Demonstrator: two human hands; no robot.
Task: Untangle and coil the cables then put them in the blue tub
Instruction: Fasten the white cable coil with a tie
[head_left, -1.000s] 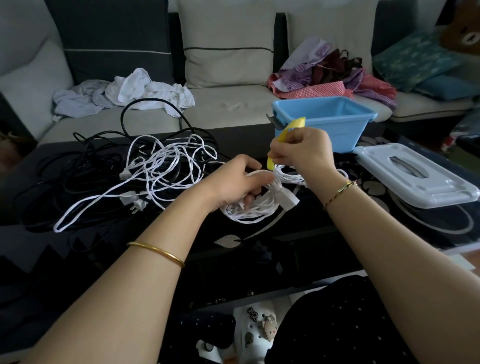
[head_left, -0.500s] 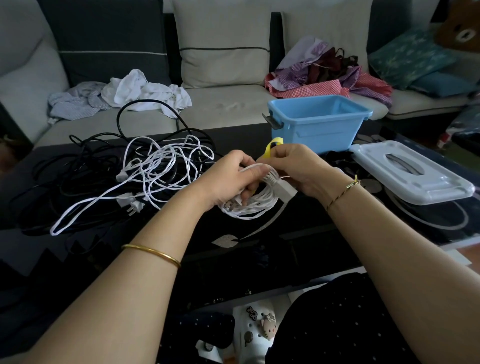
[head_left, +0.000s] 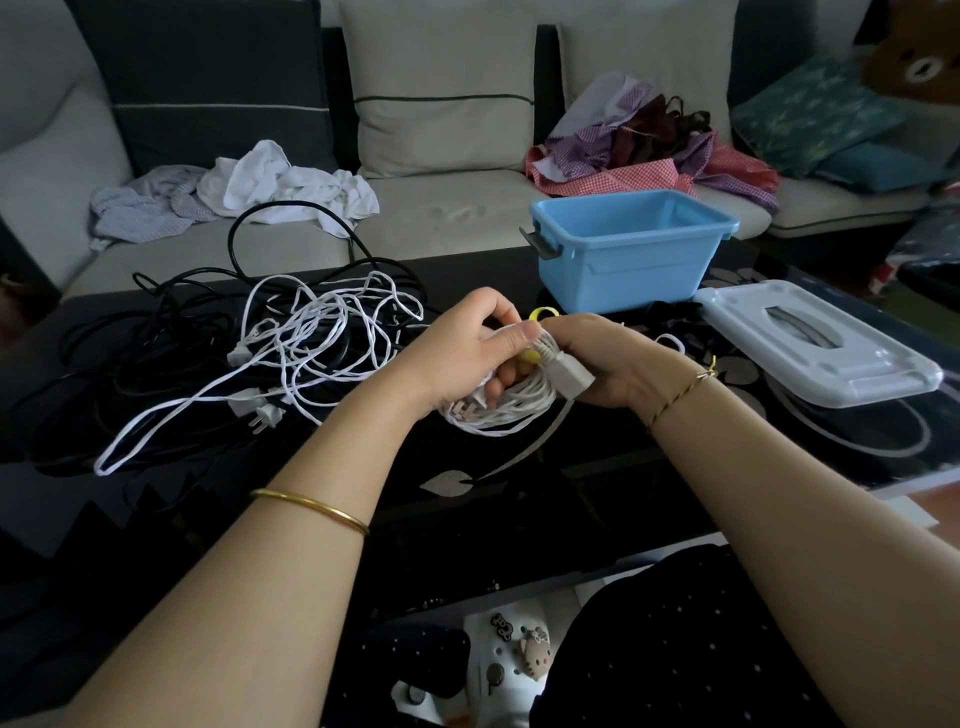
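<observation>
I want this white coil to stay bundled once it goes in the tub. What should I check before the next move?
1. Coil held firmly: the left hand grips the white coil. Ok.
2. Tie closed: the right hand pinches the yellow tie at the coil, but fingers hide its ends. Cannot tell.
3. Tub open: the blue tub has no lid on it. The white lid lies beside it on the table. Ok.
4. Room in the tub: the inner walls that show are bare, but the floor is hidden. Cannot tell.
5. Other cables sorted: the white cables and black cables lie tangled on the table. Not ok.
</observation>
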